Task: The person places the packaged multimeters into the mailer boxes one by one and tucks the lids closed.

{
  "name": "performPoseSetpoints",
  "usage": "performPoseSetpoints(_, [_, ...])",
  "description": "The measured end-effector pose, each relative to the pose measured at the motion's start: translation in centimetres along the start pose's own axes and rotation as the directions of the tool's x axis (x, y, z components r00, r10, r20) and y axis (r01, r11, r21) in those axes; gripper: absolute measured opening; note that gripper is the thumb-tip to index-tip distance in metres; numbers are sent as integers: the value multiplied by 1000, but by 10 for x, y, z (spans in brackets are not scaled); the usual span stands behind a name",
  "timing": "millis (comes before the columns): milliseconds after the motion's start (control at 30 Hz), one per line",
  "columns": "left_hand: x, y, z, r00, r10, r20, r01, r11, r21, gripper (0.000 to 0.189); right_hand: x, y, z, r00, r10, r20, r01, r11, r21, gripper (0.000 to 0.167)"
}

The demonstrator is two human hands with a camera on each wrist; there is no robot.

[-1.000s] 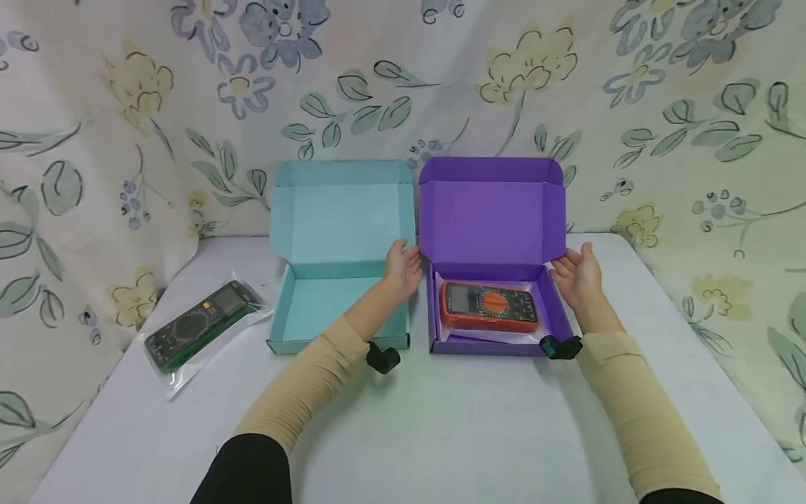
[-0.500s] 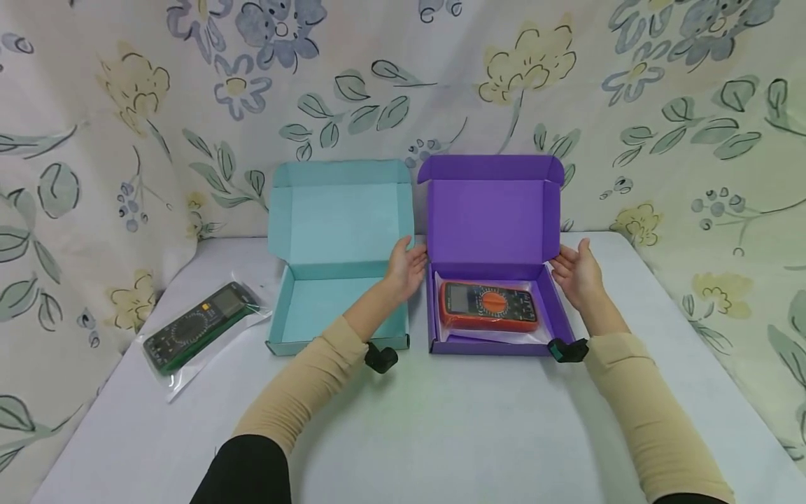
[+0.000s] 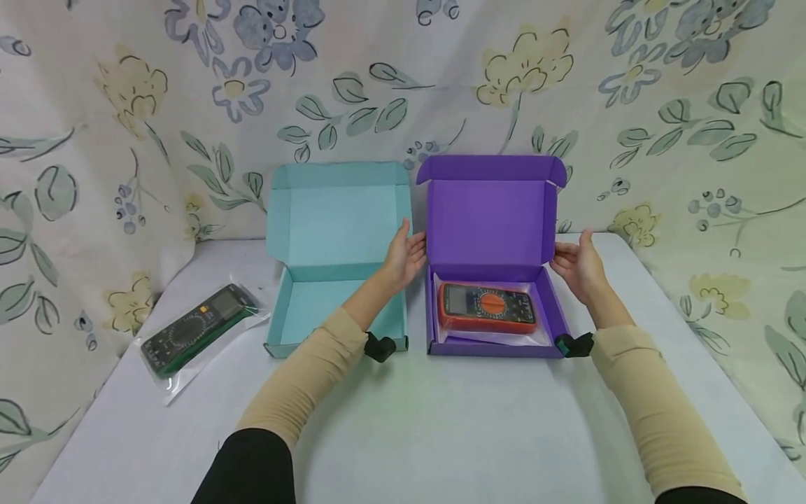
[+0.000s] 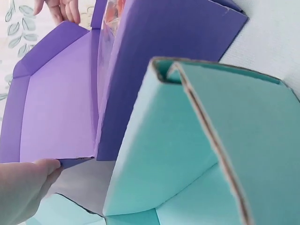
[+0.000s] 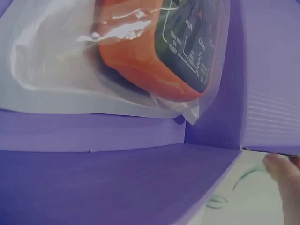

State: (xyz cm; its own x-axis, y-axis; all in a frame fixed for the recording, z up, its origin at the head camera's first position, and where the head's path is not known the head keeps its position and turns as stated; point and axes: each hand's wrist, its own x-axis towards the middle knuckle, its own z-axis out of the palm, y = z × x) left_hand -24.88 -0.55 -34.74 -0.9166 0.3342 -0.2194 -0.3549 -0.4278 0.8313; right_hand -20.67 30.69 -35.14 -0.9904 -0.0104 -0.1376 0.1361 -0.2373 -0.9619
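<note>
A purple cardboard box [image 3: 494, 350] stands with its lid [image 3: 485, 222] raised. Inside it lies an orange multimeter [image 3: 488, 308] in a clear plastic bag, seen close up in the right wrist view. My left hand [image 3: 403, 260] touches the left side flap of that lid, fingers fairly straight; the thumb lies at the flap's edge in the left wrist view. At the lid's right side, my right hand [image 3: 579, 269] touches the other side flap with loosely extended fingers. To the left is a light teal box [image 3: 336, 252], its lid also up, partly behind my left arm.
A green-and-black multimeter [image 3: 198, 329] in a clear bag lies at the left of the white table [image 3: 478, 434]. Behind the boxes hangs a floral curtain [image 3: 352, 42]. A dark wrist-camera mount [image 3: 380, 347] sits below my left wrist.
The purple lid's side flaps have turned inward, the left one first. My hands stay beside them; the right hand has shifted slightly upward and the left fingers have risen a little.
</note>
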Motion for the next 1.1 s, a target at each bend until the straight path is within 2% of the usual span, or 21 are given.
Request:
performPoseSetpoints(233, [-2,0,-1,1000,1,14,-1,1000,9,77,-4,-5,-1,998,9,61,-9,1000,8,85])
performPoseSetpoints(567, [-12,-1,-2,999,-13,50,14,1000,-22,78,-18,-18,-17,990,105,97,-106,994,0,95])
performPoseSetpoints(667, [-16,0,-4,997,-38,71,40,999,-27,79,-19,-20,-19,986,124,114,-122,992,-27,94])
performPoseSetpoints(767, [-20,1,-6,992,-71,107,70,998,10,80,-21,-22,-20,982,134,136,-128,991,-48,94])
performPoseSetpoints(967, [-22,9,-12,972,-159,175,151,987,56,81,-23,-24,-21,976,171,134,-162,984,-71,97])
performPoseSetpoints(1100, [-22,17,-13,963,-192,191,171,978,119,78,-23,-27,-22,969,204,140,-184,972,-146,95])
